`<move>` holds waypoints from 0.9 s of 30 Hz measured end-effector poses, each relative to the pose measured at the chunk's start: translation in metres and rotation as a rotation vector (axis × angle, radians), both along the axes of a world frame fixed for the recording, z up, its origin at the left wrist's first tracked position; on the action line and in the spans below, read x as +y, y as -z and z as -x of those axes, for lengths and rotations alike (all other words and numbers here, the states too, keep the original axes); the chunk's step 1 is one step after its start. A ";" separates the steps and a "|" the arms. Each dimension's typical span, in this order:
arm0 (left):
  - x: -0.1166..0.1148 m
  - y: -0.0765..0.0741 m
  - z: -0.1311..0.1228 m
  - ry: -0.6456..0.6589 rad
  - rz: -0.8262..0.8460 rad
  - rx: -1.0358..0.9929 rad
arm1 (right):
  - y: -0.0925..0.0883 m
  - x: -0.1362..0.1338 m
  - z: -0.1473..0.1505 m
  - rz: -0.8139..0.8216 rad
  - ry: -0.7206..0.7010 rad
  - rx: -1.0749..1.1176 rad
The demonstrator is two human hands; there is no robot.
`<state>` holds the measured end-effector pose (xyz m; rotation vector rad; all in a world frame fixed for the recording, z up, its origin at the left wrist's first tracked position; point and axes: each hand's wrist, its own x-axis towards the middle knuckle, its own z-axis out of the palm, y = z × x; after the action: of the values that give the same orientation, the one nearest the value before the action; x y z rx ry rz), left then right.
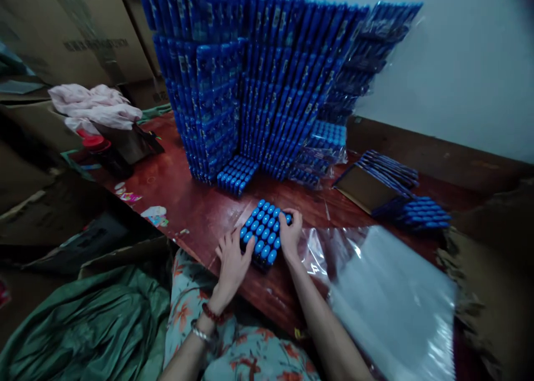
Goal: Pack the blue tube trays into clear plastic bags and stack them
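My left hand [232, 257] and right hand [291, 234] clasp a blue-topped block [261, 229].
They cover parts of its sides; labels [276, 17] on the stacked blue packs [271, 100] beyond blur past reading.

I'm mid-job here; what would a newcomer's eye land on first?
Probably the tall stack of blue packs, towering over the back of the red table. Then the block of blue pieces near the front edge, held between the left hand and right hand. After that, the shiny clear plastic spread to the right of the hands.
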<state>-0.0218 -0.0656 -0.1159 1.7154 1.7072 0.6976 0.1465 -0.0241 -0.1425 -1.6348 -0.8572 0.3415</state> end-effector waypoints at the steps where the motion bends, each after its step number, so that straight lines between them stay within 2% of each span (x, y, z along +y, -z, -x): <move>1: 0.006 -0.001 0.000 0.022 -0.010 -0.044 | 0.000 0.002 0.002 0.010 0.002 -0.010; 5: 0.037 -0.002 0.000 0.171 -0.035 -0.266 | 0.001 0.010 0.007 0.038 0.018 -0.002; 9: 0.050 -0.001 0.003 0.209 0.013 -0.232 | 0.004 -0.003 0.011 0.060 0.003 0.063; 12: 0.035 -0.001 0.004 0.205 0.091 -0.204 | 0.005 -0.028 0.017 0.083 -0.072 0.142; 18: -0.028 0.000 0.004 0.112 0.144 -0.094 | 0.009 -0.075 0.024 0.248 -0.284 0.093; 21: -0.037 0.001 0.008 0.150 0.211 -0.099 | 0.007 -0.087 0.016 0.358 -0.331 0.019; 24: -0.014 -0.002 0.005 0.174 0.097 -0.137 | -0.010 -0.079 0.005 0.367 -0.320 -0.102; 27: 0.025 -0.006 -0.013 0.206 -0.081 -0.108 | -0.032 -0.046 -0.006 0.258 -0.305 -0.297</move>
<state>-0.0091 -0.0402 -0.1103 1.8429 1.4233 0.7582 0.1521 -0.0701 -0.1110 -1.8212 -1.3398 0.4414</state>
